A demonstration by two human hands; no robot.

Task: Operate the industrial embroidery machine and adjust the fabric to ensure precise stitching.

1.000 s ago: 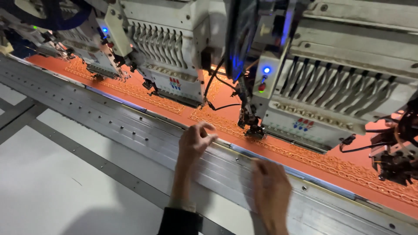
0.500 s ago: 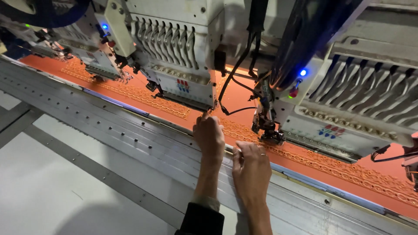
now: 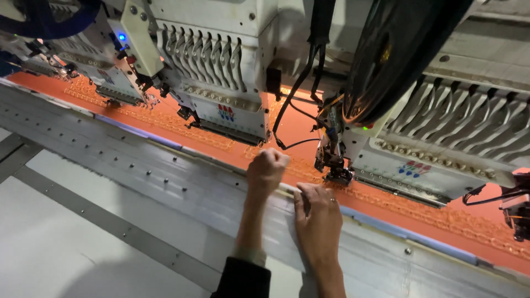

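My left hand [image 3: 266, 171] is curled into a fist over the edge of the orange fabric [image 3: 292, 129], just in front of a white embroidery head [image 3: 221, 83]; whether it pinches a thread cannot be made out. My right hand [image 3: 319, 221] lies flat, fingers together, on the grey metal frame rail [image 3: 165, 182], fingertips near the fabric's edge. Just beyond it the needle assembly [image 3: 334, 165] of the neighbouring head [image 3: 441, 149] stands over a band of orange embroidery [image 3: 441, 212].
Several white embroidery heads run in a row above the fabric, with black cables [image 3: 301, 83] hanging between them and a blue light [image 3: 122, 37] at the left. A grey table surface [image 3: 66, 243] with a dark strip lies in front of the rail.
The view has shifted right and closer. My left hand has closed into a fist at the fabric edge, and my right hand has slid up beside it, flat on the rail.
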